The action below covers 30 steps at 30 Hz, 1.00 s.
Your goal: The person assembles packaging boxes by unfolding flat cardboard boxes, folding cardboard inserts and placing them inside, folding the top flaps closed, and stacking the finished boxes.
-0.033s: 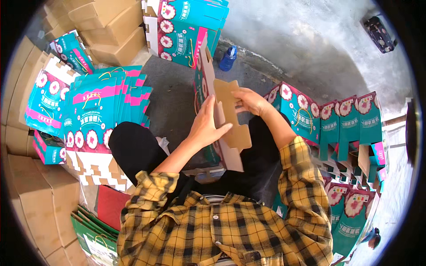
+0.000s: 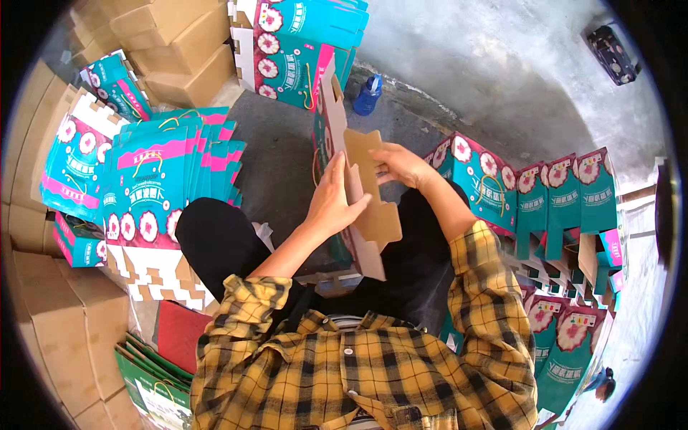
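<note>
A half-folded carton (image 2: 380, 218), teal and pink with flower prints outside and plain brown inside, stands upright over my lap. My left hand (image 2: 333, 201) lies against its left side, fingers stretched up along the panel and thumb round the edge. My right hand (image 2: 401, 165) grips the top of the brown flap from the right. My sleeves are yellow and black plaid, and my dark trousers show below the carton.
Flat printed cartons (image 2: 154, 186) lie fanned out at my left, and more (image 2: 301, 36) are stacked ahead. Folded boxes (image 2: 545, 193) stand in rows at my right. Brown shipping boxes (image 2: 172, 43) sit at the far left, a blue bottle (image 2: 368, 94) on the concrete floor, green bags (image 2: 150, 387) beside my left hip.
</note>
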Available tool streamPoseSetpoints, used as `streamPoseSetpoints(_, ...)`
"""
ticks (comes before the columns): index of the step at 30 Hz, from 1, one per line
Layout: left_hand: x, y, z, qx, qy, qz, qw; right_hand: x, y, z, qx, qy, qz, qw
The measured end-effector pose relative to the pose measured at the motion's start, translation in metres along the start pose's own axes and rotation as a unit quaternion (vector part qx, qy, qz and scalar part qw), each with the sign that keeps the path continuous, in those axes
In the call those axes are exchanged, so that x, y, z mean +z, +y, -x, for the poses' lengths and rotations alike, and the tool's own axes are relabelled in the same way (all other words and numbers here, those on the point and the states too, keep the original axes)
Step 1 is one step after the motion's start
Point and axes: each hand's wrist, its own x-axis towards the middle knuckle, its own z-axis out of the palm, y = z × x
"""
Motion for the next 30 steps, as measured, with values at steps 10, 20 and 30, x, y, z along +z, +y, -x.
streamPoseSetpoints(10, -0.036, -0.005, 0.017, 0.049, 0.081, -0.172, 0.981, -0.013, -0.006, -0.018, -0.154, 0.155, 0.141, 0.966)
streamPoseSetpoints(20, -0.043, -0.002, 0.030, 0.096, 0.006, -0.183, 0.978, -0.056, -0.029, -0.069, -0.078, 0.337, 0.410, 0.844)
streamPoseSetpoints(30, -0.044, 0.014, 0.024, 0.077, -0.120, -0.188, 0.972, -0.038, -0.029, -0.052, -0.120, 0.337, 0.350, 0.866)
